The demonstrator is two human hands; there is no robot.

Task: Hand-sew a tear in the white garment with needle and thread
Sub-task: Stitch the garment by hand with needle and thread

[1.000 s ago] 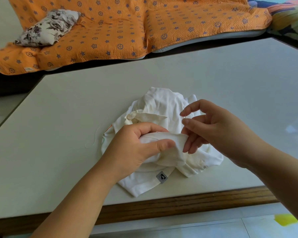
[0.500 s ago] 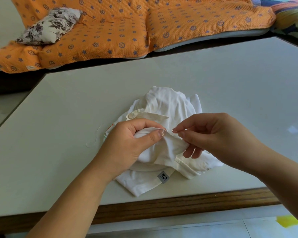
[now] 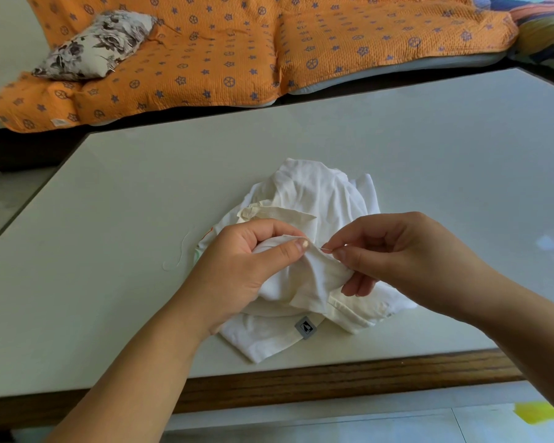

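- Gray tag (image 3: 305,327) on near hem: dark logo, no legible txt.
- L hand (image 3: 247,266) grips bunched fold of white garment (image 3: 317,199), thumb on top.
- R hand (image 3: 406,257) pinches needle (image 3: 326,249), tip at fold by L thumb.
- Vs 1 s ago: R hand lower, needle level, not upright.
- Garment lies on table (image 3: 141,187); loose thread (image 3: 179,254) just left of it.
- Far: orange quilt (image 3: 237,52), floral pillow (image 3: 93,46).

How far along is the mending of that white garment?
Done: the white garment is bunched on the table, and the left hand grips a raised fold of it. In hand: the right hand pinches the needle, its tip at that fold. Left: the stitching itself; neither finished stitches nor the tear show, so how much remains is unclear.
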